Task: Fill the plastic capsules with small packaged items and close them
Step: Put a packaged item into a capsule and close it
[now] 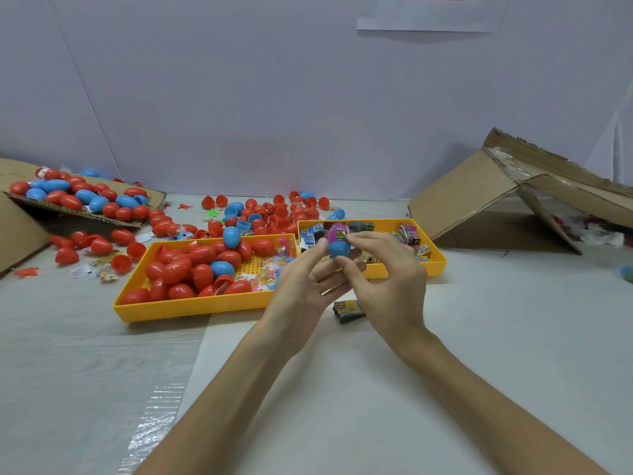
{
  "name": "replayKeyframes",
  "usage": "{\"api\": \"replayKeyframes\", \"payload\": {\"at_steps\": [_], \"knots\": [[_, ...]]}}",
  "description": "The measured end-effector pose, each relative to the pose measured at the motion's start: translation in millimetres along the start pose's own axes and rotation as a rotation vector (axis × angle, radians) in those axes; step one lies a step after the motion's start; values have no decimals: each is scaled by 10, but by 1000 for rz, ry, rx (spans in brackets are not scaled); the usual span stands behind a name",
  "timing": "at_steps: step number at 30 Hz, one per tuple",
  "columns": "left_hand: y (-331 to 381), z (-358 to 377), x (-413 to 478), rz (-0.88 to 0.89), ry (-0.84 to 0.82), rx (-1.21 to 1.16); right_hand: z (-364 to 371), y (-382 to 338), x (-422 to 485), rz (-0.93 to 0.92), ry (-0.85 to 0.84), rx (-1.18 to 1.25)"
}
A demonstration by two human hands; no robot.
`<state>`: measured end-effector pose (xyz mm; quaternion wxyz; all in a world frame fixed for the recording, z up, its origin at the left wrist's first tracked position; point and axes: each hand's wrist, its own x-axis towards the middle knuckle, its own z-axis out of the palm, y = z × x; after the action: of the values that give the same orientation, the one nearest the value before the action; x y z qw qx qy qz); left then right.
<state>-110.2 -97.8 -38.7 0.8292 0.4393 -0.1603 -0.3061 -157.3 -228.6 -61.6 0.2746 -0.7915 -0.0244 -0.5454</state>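
The left hand grips a blue half near the tray. The right hand pinches a pink pack into it. Its top is not on yet. Many capsules look left to do.

2 trays stand side by side on the surface, with the left tray nearer and the right tray further back. Capsules fill the left part of the left tray. Small packets lie in the right tray. Loose capsules lie on the surface behind both trays.

A cardboard flap at far left carries a capsule pile. A cardboard box lies on its side at far right.

The left grip and right grip hold a capsule half, with an inserted packet in it, above the right tray's front wall. 1 spare packet lies on the surface below them.
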Motion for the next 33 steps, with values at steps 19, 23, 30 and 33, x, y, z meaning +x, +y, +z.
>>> {"api": "replayKeyframes", "payload": {"at_steps": [19,23,30,33], "knots": [[-17,-23,22,-33,-66,0,-11,-6,28,26,-38,53],[-47,-36,20,-2,-51,40,-6,31,12,1,-27,44],[-28,-22,17,-18,-71,75,-15,45,21,-31,-2,85],[-25,-27,13,-25,-82,81,-25,51,19,-33,0,84]]}}
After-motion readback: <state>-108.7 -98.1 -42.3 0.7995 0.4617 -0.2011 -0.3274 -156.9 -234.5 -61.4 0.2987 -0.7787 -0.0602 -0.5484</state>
